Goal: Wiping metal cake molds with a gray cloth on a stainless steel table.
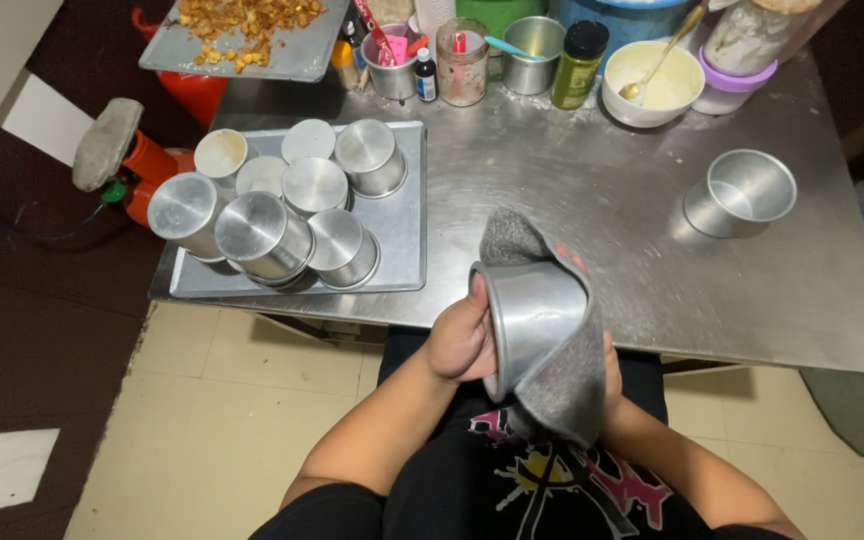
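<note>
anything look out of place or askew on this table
One metal cup lies tipped on its side alone at the table's right, away from the upside-down cups on the tray. White smears dirty the tabletop near the bowl.

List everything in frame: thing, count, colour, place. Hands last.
metal cup in hand: 1, silver, held over the table's near edge
grey cloth: 1, wrapped around that cup
upturned metal cups: about 9, silver, on the baking tray
baking tray: 1, silver, table left
lone metal cup: 1, silver, open side up, table right
white bowl with spoon: 1, table back
green bottle: 1, black cap, table back
tray of fried pieces: 1, golden food, back left
steel table: 1, silver
left hand: grips the cup's rim
right hand: mostly hidden under the cloth
</note>
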